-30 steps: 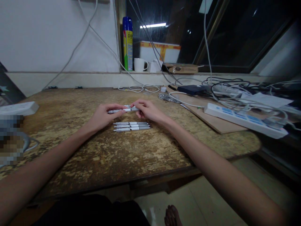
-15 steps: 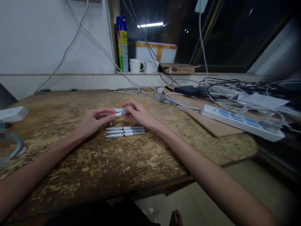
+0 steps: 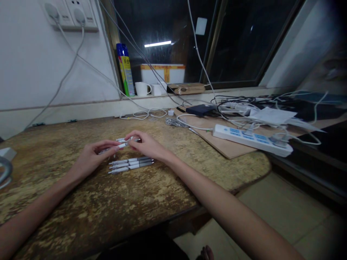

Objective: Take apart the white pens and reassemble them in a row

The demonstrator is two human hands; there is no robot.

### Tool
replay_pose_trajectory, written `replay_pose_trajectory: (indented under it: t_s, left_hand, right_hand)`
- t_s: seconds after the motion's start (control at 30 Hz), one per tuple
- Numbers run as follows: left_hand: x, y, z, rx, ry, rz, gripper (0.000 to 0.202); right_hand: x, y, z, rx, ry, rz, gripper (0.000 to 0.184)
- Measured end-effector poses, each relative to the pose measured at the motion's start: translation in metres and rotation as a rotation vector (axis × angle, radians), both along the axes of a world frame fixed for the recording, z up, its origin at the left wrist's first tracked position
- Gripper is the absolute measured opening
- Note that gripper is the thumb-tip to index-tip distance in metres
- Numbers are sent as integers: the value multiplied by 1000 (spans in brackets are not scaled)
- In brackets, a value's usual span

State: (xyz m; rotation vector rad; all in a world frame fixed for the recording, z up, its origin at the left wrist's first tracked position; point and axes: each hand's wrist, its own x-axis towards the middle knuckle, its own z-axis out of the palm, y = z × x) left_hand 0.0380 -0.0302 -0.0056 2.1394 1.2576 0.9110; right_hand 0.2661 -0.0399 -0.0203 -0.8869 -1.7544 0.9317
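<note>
While a worn table (image 3: 130,206) stands below a dark window (image 3: 173,27), fingers of the left hand (image 3: 90,155) and right hand (image 3: 148,145) clamp a partly hidden white pen (image 3: 123,145).

Probably a home: a scuffed wooden counter (image 3: 108,202), a mug (image 3: 142,89) and spray can (image 3: 125,70) by the window (image 3: 173,25) past its far edge, and a bare foot (image 3: 207,252) above floor tiles (image 3: 260,202).

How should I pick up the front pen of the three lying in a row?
I'd pinch the front pen around the middle of its barrel, from above and the near side: it is slim and lies flat, with tabletop in front, while the other two pens lie close behind it.
</note>
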Motion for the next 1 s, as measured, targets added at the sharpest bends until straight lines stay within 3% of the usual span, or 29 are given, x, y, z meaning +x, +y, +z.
replay_pose_trajectory:
  t_s: [0.17, 0.37, 0.5, 0.63, 0.7, 0.8, 0.9, 1.0]
  left_hand:
    - [1, -3, 3, 39, -7, -9, 42]
    - [5, -9, 10, -14, -116, 30, 44]
    - [10, -9, 9, -175, -371, 37, 56]
    - [12, -5, 3, -253, -598, -28, 50]
    - [11, -2, -1, -282, -638, -70, 52]
    - [11, 1, -2, -238, -525, -85, 59]
    - [14, -3, -1, -133, -324, -111, 56]
    - [18, -10, 2, -84, -264, -162, 52]
  right_hand:
    - [0, 0, 0, -135, 109, 84, 12]
    - [6, 0, 8, -170, 150, 155, 13]
    - [9, -1, 11, -130, 172, 168, 15]
    - [4, -2, 7, -129, 89, 225, 11]
    - [1, 0, 6, -79, 63, 163, 11]
    - [-4, 2, 7, 59, 111, 27, 14]
    - [-10, 0, 11, 105, 156, 37, 22]
    - [-16, -3, 13, 93, 132, 56, 30]
